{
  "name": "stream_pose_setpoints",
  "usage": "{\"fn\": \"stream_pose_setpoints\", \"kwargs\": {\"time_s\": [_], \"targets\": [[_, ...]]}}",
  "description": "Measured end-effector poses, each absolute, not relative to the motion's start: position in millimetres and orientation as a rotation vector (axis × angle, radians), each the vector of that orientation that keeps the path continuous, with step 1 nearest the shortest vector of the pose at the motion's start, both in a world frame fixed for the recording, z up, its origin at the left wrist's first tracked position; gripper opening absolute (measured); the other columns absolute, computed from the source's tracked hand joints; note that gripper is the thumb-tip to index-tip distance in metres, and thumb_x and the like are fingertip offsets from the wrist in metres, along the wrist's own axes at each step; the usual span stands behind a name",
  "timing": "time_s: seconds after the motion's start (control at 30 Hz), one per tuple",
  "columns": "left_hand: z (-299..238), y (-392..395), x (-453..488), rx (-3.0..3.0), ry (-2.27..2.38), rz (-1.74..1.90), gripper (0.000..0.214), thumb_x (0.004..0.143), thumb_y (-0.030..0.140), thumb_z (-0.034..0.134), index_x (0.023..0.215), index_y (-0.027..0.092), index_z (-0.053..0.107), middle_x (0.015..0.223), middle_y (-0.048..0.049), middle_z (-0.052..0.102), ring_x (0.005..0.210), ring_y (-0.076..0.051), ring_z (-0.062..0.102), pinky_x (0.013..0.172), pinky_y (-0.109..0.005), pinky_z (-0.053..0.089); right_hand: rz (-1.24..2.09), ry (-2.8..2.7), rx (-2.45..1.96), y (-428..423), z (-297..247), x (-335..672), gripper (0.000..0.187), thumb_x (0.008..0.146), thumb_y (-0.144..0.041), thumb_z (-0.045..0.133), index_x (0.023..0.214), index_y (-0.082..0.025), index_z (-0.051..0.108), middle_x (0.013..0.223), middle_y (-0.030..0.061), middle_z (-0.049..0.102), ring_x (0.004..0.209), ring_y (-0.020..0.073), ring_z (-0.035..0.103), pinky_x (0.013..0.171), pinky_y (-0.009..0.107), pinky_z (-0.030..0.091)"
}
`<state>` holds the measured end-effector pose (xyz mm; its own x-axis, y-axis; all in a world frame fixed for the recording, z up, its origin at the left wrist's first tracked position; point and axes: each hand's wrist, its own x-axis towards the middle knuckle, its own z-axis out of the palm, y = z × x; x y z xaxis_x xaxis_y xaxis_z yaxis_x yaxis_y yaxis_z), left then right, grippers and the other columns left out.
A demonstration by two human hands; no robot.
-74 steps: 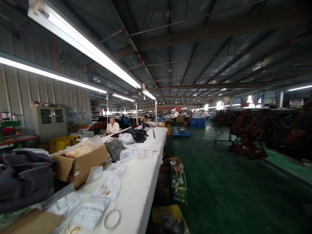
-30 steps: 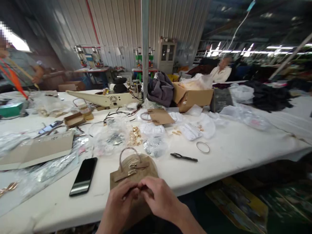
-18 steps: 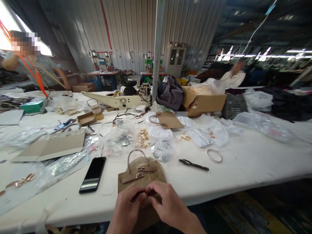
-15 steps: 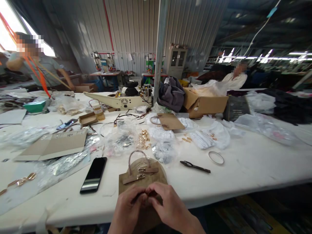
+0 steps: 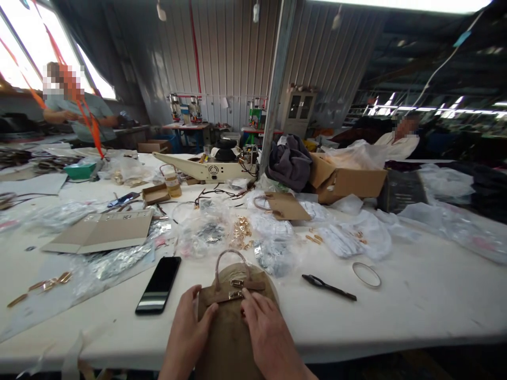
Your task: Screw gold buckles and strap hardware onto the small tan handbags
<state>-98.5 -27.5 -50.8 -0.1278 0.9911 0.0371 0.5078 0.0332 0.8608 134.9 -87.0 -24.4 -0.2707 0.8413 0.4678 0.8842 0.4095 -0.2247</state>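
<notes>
A small tan suede handbag (image 5: 229,338) with a loop handle and gold clasps lies at the near edge of the white table (image 5: 415,301). My left hand (image 5: 186,332) rests on the bag's left side, fingers stretched along it. On the bag's right side my right hand (image 5: 265,338) lies flat, its fingertips near the gold clasp (image 5: 236,289). Neither hand grips anything.
A black phone (image 5: 159,285) lies left of the bag. Black pliers (image 5: 328,287) and a metal ring (image 5: 366,274) lie to the right. Gold hardware (image 5: 241,232), plastic bags and cardboard boxes (image 5: 344,182) crowd the table. One person stands far left, another sits far right.
My hands were pinched together over the bag's lower part; now they have parted and lie flat on either side of it. The view has tilted up slightly.
</notes>
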Motion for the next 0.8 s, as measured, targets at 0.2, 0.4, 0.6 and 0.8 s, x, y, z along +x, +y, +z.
{"fn": "stream_pose_setpoints", "kwargs": {"time_s": [0.2,0.4,0.6,0.8], "targets": [[-47,-33,-98,1.472,1.596,0.981,0.088,0.077,0.051,0.075,0.154,0.017,0.052,0.145,-0.0177,0.067,0.133,-0.040,0.067,0.116,-0.057,0.054,-0.190,-2.046,-1.571,-86,-41,134,0.043,0.100,0.003,0.047,0.134,-0.019,0.063,0.179,0.0157,0.035,0.147,0.0374,0.058,0.112,0.056,0.060],[-24,-34,-98,1.505,1.441,1.022,0.063,0.084,0.042,0.068,0.145,0.026,0.066,0.142,-0.0109,0.069,0.128,-0.035,0.068,0.111,-0.051,0.056,-0.049,-1.721,-1.655,-80,-42,135,0.030,0.110,-0.014,0.042,0.135,-0.020,0.058,0.165,0.0215,0.053,0.142,0.0374,0.064,0.102,0.052,0.066],[-9,-23,-95,1.581,1.361,0.975,0.060,0.087,0.041,0.066,0.144,0.021,0.068,0.138,-0.0135,0.071,0.132,-0.037,0.065,0.119,-0.055,0.048,0.233,-1.555,-1.574,-38,-2,151,0.024,0.108,-0.022,0.048,0.130,-0.021,0.058,0.119,0.0141,0.075,0.107,0.0306,0.076,0.090,0.044,0.065],[-1,-21,-107,1.624,1.280,0.908,0.051,0.091,0.038,0.067,0.140,0.024,0.069,0.133,-0.0115,0.073,0.121,-0.034,0.069,0.109,-0.049,0.053,0.350,-1.608,-1.513,-17,-8,162,0.014,0.107,-0.027,0.053,0.118,-0.023,0.061,0.108,0.0104,0.074,0.099,0.0303,0.073,0.088,0.044,0.060]]}}
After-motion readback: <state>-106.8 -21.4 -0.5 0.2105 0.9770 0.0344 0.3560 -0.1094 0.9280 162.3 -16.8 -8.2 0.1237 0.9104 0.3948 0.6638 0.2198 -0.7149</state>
